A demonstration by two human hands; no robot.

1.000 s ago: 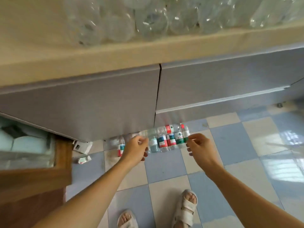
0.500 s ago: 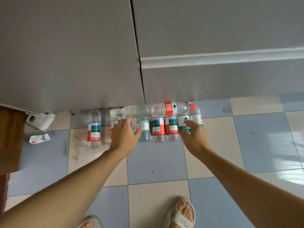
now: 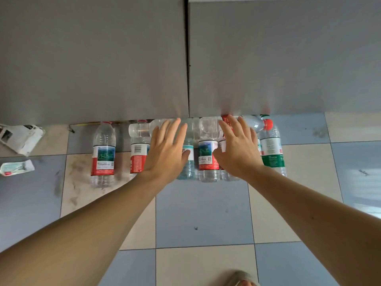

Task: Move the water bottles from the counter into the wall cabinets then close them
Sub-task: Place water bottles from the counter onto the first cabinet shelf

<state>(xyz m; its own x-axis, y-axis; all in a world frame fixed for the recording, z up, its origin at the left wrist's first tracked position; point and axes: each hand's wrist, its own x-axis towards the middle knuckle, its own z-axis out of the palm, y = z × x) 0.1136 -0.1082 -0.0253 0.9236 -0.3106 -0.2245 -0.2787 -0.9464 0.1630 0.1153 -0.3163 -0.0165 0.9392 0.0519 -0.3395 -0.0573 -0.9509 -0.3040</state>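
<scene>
From the head view, the water bottles (image 3: 208, 153) stand in a row on the tiled floor (image 3: 202, 213) against grey cabinet doors (image 3: 92, 58) — two more lie across their tops. Left hand (image 3: 167, 153) and right hand (image 3: 237, 151) reach over them, fingers spread, gripping nothing (crumpled paper packaging (image 3: 20, 139) lies far left).

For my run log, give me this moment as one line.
left hand: open, over bottles | right hand: open, over bottles | water bottles: on floor by cabinet doors | doors: shut
</scene>
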